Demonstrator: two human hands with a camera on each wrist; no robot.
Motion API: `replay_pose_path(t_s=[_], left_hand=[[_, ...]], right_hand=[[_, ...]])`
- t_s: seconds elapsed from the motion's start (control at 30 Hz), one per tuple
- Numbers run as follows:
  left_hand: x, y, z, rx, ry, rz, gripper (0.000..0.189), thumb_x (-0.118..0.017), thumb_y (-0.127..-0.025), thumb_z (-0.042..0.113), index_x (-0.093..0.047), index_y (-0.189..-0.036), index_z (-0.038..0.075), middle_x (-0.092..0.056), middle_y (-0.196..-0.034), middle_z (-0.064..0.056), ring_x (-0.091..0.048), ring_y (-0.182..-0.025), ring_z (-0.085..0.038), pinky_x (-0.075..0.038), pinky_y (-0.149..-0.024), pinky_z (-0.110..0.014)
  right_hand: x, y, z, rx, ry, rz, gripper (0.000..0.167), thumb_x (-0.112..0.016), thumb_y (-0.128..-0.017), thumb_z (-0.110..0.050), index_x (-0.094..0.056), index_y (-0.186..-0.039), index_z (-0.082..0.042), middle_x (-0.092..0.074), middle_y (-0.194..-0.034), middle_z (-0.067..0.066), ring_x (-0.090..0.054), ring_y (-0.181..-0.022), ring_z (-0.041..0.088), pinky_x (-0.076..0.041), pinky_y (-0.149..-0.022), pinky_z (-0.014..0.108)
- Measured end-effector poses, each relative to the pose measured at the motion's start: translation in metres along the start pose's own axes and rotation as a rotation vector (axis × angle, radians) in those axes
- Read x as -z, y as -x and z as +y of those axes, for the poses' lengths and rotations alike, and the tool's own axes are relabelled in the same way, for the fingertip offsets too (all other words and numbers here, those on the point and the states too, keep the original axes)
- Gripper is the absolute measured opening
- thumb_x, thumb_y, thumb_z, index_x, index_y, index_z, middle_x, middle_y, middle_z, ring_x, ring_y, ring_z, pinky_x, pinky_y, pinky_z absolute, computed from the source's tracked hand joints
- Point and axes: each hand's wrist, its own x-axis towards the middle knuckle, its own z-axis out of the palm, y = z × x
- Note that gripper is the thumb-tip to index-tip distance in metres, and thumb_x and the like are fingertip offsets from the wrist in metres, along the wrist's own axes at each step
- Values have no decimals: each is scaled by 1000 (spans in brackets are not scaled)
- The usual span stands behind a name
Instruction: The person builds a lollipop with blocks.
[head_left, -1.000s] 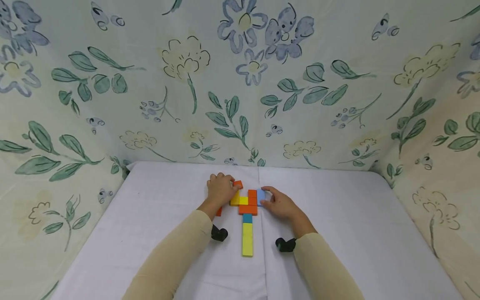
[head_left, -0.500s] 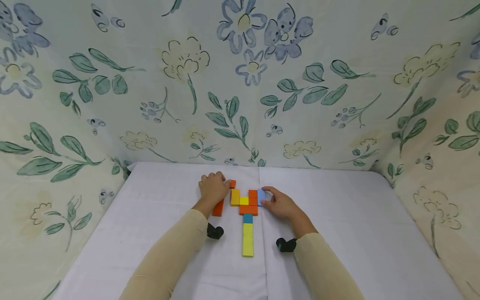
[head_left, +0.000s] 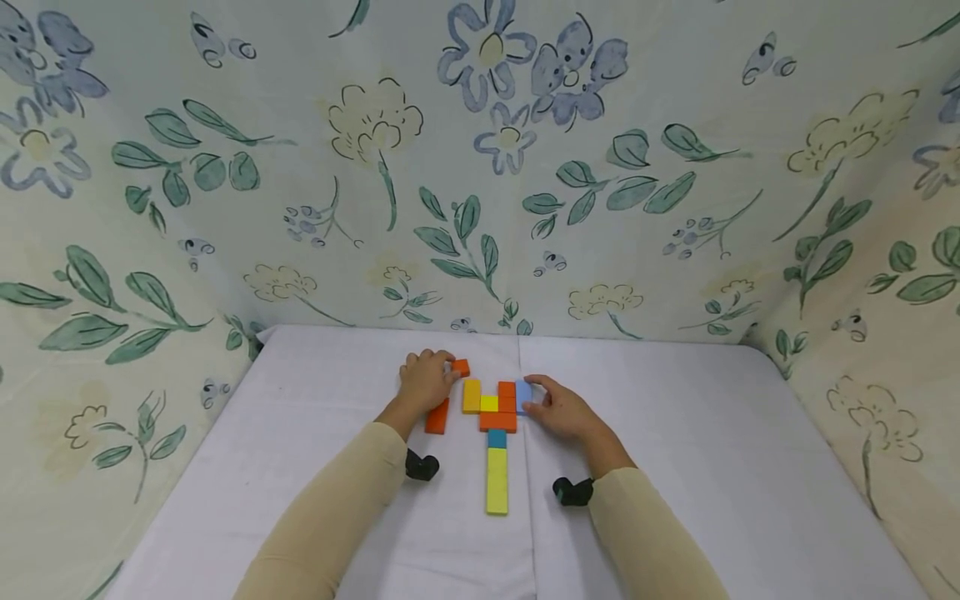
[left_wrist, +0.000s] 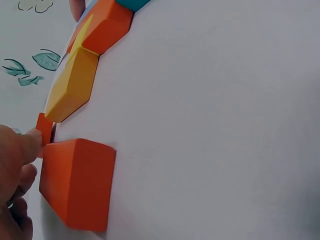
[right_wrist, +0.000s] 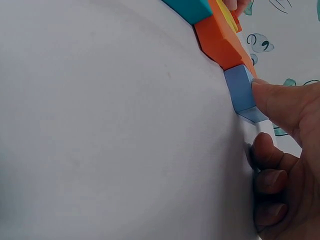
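In the head view, my left hand [head_left: 424, 382] pinches a small orange block [head_left: 461, 367] left of a flat group of coloured blocks. The left wrist view shows the thumb against that orange block [left_wrist: 45, 128]; the far finger is hidden there. My right hand [head_left: 564, 408] holds a light blue block [head_left: 522, 397] at the group's right side, thumb and index finger at its two ends. This light blue block [right_wrist: 241, 90] touches an orange block [right_wrist: 220, 42] in the right wrist view. A yellow-orange block [head_left: 471, 397] forms the group's left side.
A longer orange block [head_left: 437, 417] lies apart, close to my left wrist. Below the group's orange crosspiece [head_left: 498, 422], a teal block [head_left: 497, 438] and a long yellow piece [head_left: 497, 481] run toward me. White cloth covers the table [head_left: 675, 433]; a floral curtain [head_left: 480, 167] stands behind.
My left hand has moved left with the small orange block, away from the yellow-orange block. More of the longer orange block shows. The right hand stays at the light blue block.
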Motion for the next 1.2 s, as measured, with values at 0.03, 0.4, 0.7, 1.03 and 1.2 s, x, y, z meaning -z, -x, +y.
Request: replay_pose_path(t_s=[0.03, 0.4, 0.7, 1.03, 1.2], left_hand=[[0, 0, 0, 2, 14, 3, 41, -61, -102, 40, -61, -138, 19, -59, -134, -12, -45, -120, -35, -38, -105, -50], [0, 0, 11, -76, 147, -21, 40, -64, -100, 44, -63, -134, 24, -60, -121, -5, -45, -113, -26, -40, -99, -45], [-1, 8, 18, -184, 120, -93, 37, -66, -97, 46, -66, -130, 28, -59, -118, -1, -43, -111, -22, -40, -93, -40], [-3, 14, 20, -222, 35, -107, 36, -65, -98, 46, -66, -129, 27, -55, -112, -1, -42, -108, -22, -37, -92, -38], [-2, 15, 22, -215, 12, -124, 38, -67, -96, 46, -67, -128, 26, -55, -117, -3, -41, -111, -23, -37, -93, -38]], right_hand=[[0, 0, 0, 2, 0, 1, 58, -70, -95, -39, -49, -149, -35, -54, -94, 9, -53, -86, 23, -43, -68, 32], [0, -1, 1, -10, 0, -5, 58, -70, -95, -39, -49, -149, -36, -54, -95, 9, -53, -87, 23, -44, -69, 32], [1, 0, 0, -13, 8, -13, 59, -69, -95, -41, -48, -149, -36, -55, -95, 10, -54, -88, 23, -46, -70, 32], [1, 0, -1, -18, 1, -16, 58, -69, -95, -41, -48, -149, -37, -55, -95, 10, -54, -87, 23, -45, -70, 32], [1, 1, -1, -18, 13, -10, 58, -69, -95, -41, -48, -149, -37, -56, -95, 10, -54, -88, 23, -46, -70, 32]])
